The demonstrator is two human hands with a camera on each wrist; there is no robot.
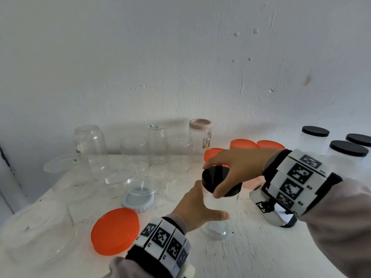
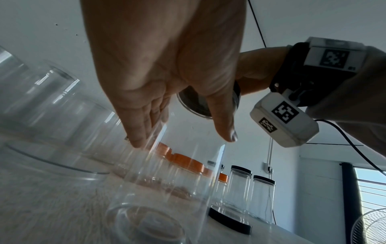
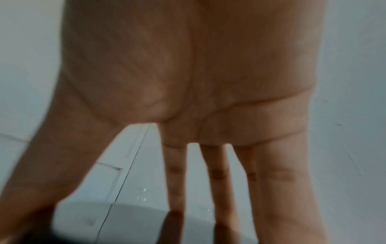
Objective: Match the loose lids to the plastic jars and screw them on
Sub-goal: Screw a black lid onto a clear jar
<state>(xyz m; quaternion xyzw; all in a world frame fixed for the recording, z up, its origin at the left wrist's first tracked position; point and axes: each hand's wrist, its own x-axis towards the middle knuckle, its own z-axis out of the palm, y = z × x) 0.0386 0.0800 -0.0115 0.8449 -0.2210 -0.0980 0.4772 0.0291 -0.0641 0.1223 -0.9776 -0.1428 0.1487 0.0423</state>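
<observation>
A black lid (image 1: 220, 177) hangs tilted just above the mouth of a clear plastic jar (image 1: 217, 227) that stands on the white table. My right hand (image 1: 211, 180) pinches the lid by its rim between thumb and fingers. The lid's underside (image 2: 194, 105) shows in the left wrist view. My left hand (image 1: 212, 200) spans the jar (image 2: 167, 189), its straight fingers (image 2: 137, 140) against the jar's left wall and the thumb spread out on the near side. The right wrist view is blurred and shows mostly palm and fingers.
A loose orange lid (image 1: 115, 230) lies front left, with a blue-grey lid (image 1: 138, 203) behind it. Clear jars (image 1: 90, 149) and a pink-lidded jar (image 1: 200, 137) line the wall. Orange-lidded jars (image 1: 244, 144) and black-lidded jars (image 1: 315, 139) stand right. Another black lid (image 2: 229, 221) lies nearby.
</observation>
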